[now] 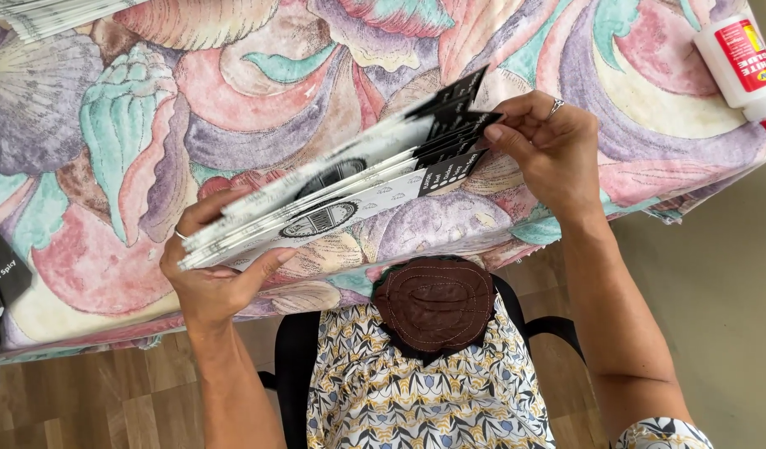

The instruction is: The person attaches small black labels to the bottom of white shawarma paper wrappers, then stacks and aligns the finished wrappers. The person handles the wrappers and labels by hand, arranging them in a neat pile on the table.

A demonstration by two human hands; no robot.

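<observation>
A fanned stack of black-and-white printed cards (341, 195) was held above the seashell-patterned cloth (150, 125), clamped at its lower end by the left hand (212, 278) and pinched at its upper end by the right hand (549, 145). Its long axis ran from lower left to upper right. Squaring of the stack appeared under way; even pressure at both ends seemed required next.

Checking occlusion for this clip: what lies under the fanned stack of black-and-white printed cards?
Under the fanned stack of black-and-white printed cards, held by both hands, lies the pastel shell-patterned tablecloth. Whatever sits directly beneath the stack is covered.
</observation>
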